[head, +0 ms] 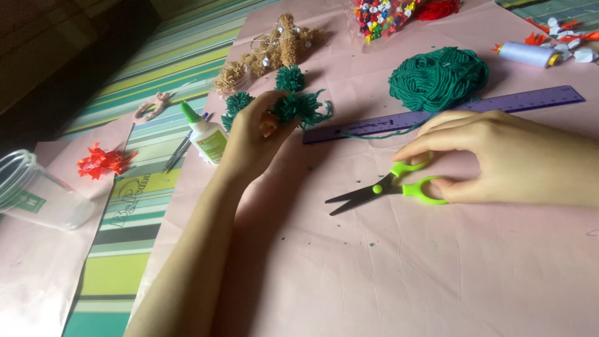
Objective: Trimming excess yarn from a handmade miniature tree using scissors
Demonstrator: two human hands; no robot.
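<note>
Closest to you is the big pink paper sheet [374, 274], dotted with tiny green yarn crumbs. On it lie the scissors [387, 188], with dark blades and bright green handles. Your right hand [505, 159] rests on them, with your fingers curled around the handle loops, and the blades look just a little open. The scissors are hard and stiff, and the tips are sharp, so hold them only by the green loops and keep the points away from your other hand. Your two hands are well apart. Your left hand [256, 134] is lifted up and pinches a green pom-pom [299, 106] between thumb and fingers. That pom-pom is very light, soft and squishy. It will not break, but if you squeeze hard it goes flat, and loose strands can pull out. I think the best place to hold it is at its tight middle, with a gentle pinch, so the fluffy ends stick out free. Just behind your left hand sit two more green pom-poms [290, 78], and to the left stands a white glue bottle [209, 138] with a green tip. A long purple ruler [449, 112] lies across the sheet behind your right hand, and a loose strand runs along it from the green yarn ball [437, 78]. Farther back are some tan fluffy pom-poms [274, 50] and a bag of colourful beads [380, 15]. Far to the left, a clear plastic cup [37, 190] lies on its side.
</note>
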